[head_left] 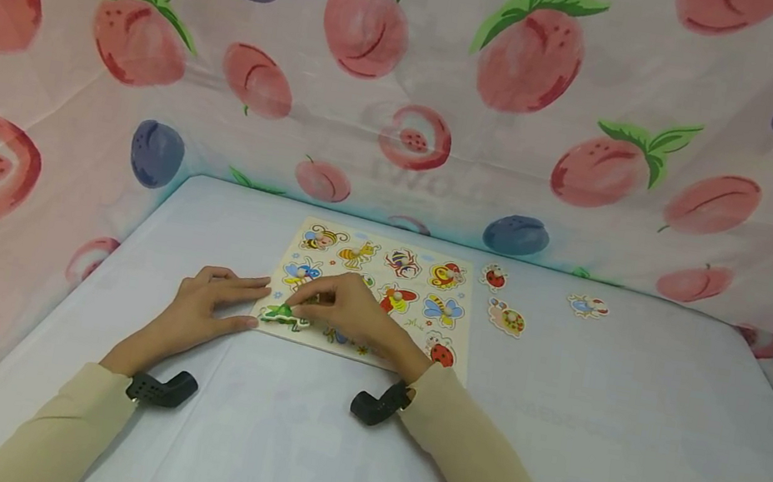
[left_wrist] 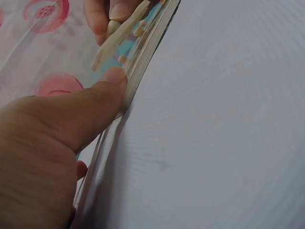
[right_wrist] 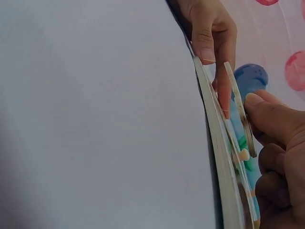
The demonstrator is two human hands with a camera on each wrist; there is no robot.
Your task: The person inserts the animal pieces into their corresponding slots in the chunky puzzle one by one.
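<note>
A wooden knob puzzle board (head_left: 459,339) with colourful insect pieces lies flat on the table. My right hand (head_left: 349,309) pinches a green insect-shaped puzzle piece (head_left: 278,313) by its knob, over the board's lower left corner. In the right wrist view that piece (right_wrist: 241,112) is tilted and stands partly apart from the board (right_wrist: 218,148). My left hand (head_left: 204,309) rests at the board's left side, fingers extended, fingertips and thumb touching the edge. The left wrist view shows its thumb (left_wrist: 112,83) against the board's edge.
Right of the board lie a loose ladybird piece (head_left: 494,277), a snail piece (head_left: 506,319) and, farther off, a blue beetle piece (head_left: 587,306). A fruit-patterned curtain (head_left: 448,141) hangs behind and to the left of the white table (head_left: 627,448).
</note>
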